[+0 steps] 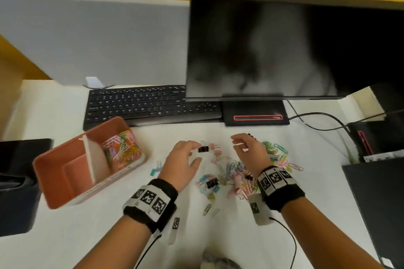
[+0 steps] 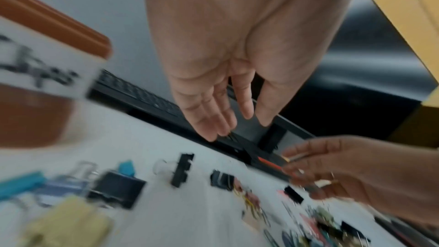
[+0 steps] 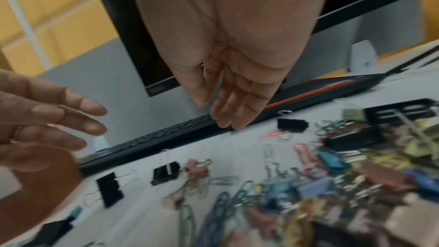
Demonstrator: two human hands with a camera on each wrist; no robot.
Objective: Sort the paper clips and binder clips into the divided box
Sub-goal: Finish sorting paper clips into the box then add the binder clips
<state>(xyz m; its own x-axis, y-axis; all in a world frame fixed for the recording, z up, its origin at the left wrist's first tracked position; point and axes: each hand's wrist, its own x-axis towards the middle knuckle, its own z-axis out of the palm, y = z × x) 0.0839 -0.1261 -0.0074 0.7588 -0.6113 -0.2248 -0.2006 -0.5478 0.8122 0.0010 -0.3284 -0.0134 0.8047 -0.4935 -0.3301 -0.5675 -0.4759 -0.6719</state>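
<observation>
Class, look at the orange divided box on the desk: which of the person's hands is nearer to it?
Left. The left hand hovers over the desk just right of the divided box, above loose clips. The right hand is farther right, over the main clip pile.

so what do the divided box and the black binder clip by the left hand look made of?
Terracotta-orange divided box: looks like moulded plastic, matt, with rounded corners and a smooth, even colour; its white divider is thin and stiff, plastic or card, cannot tell which. Black binder clip: likely painted sheet metal with a dull sheen, with thin silvery wire handles.
</observation>
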